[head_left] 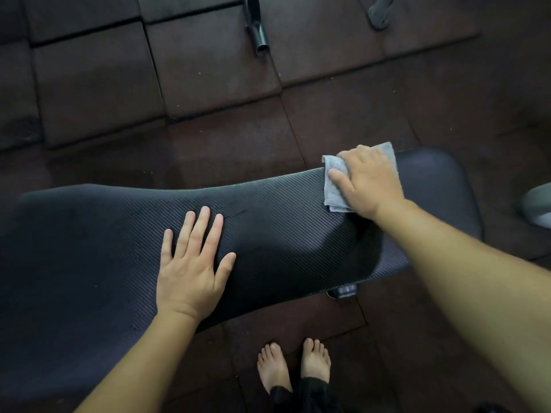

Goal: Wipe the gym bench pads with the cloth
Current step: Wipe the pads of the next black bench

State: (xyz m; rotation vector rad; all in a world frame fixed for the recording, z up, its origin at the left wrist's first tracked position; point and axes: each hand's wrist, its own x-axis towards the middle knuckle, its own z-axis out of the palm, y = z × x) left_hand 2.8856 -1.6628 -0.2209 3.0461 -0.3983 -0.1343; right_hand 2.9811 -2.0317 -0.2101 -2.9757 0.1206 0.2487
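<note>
A long black bench pad (pixel 283 234) with a ribbed, carbon-weave surface runs across the view from left to right. A second, smaller dark pad (pixel 432 180) adjoins it at the right end. My left hand (pixel 190 263) lies flat on the long pad, fingers straight and spread. My right hand (pixel 368 181) presses a folded grey cloth (pixel 334 189) onto the far right end of the long pad, near its far edge. Most of the cloth is hidden under that hand.
Dark rubber floor tiles (pixel 208 70) surround the bench. A black metal tube (pixel 259 34) lies on the floor at the top centre, a grey object (pixel 378 16) to its right. My bare feet (pixel 293 365) stand below the bench. A pale object (pixel 539 207) shows at the right edge.
</note>
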